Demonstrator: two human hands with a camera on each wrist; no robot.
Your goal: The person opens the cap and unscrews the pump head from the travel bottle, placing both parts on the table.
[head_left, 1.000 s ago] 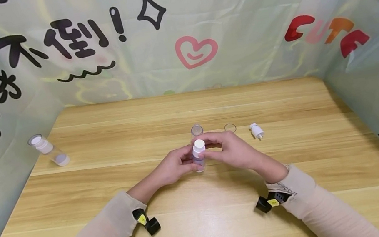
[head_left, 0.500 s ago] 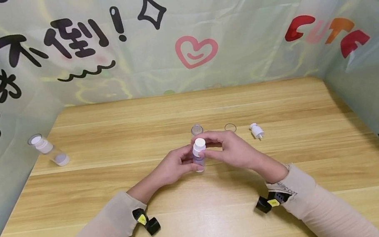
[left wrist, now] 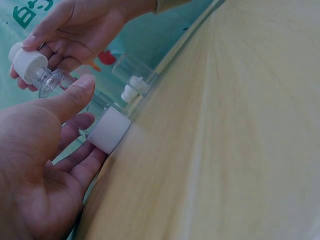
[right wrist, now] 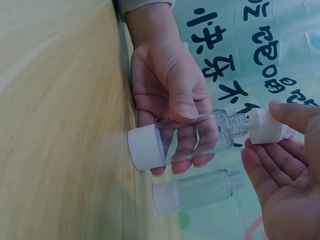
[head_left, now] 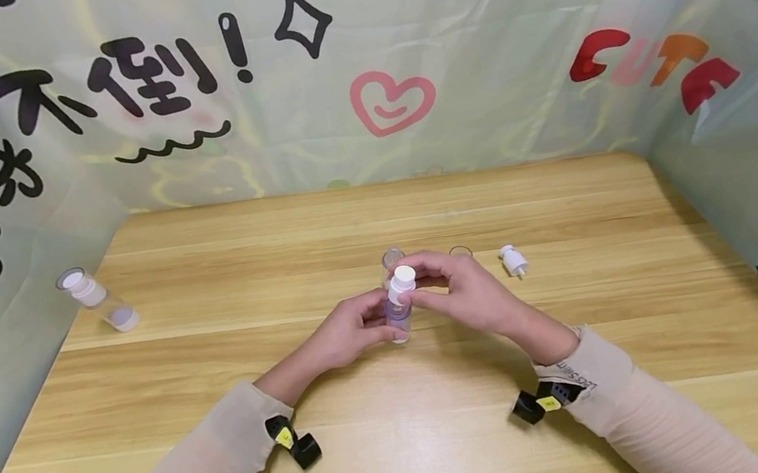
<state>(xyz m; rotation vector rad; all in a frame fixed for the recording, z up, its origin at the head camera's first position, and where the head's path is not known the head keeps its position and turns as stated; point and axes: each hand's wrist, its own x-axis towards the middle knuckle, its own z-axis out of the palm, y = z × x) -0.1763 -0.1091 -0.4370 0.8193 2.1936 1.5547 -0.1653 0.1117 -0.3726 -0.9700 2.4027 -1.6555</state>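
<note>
Between the hands a clear bottle with a white base (right wrist: 146,147) stands upright on the table. My left hand (head_left: 346,331) grips it round the body, thumb on one side and fingers behind. In my right hand (head_left: 468,292) the thumb and fingers pinch a white pump head (head_left: 402,281), just above the bottle's neck. In the right wrist view a gap shows between the pump's collar (right wrist: 265,126) and the threaded clear neck (right wrist: 235,124), with the pump's stem in line with the opening. Right behind stands a second open clear bottle with a white base (right wrist: 166,198).
Another white pump head (head_left: 515,261) lies right of the right hand. A clear cylindrical cap (left wrist: 131,70) stands near it. At the far left stands a bottle with a white pump and a clear rim at its top (head_left: 103,302). Printed cloth walls (head_left: 481,41) border the wooden table (head_left: 417,450).
My right hand has risen slightly and moved right, lifting the white pump head away from the bottle's neck. The left hand and the bottle have stayed put.
</note>
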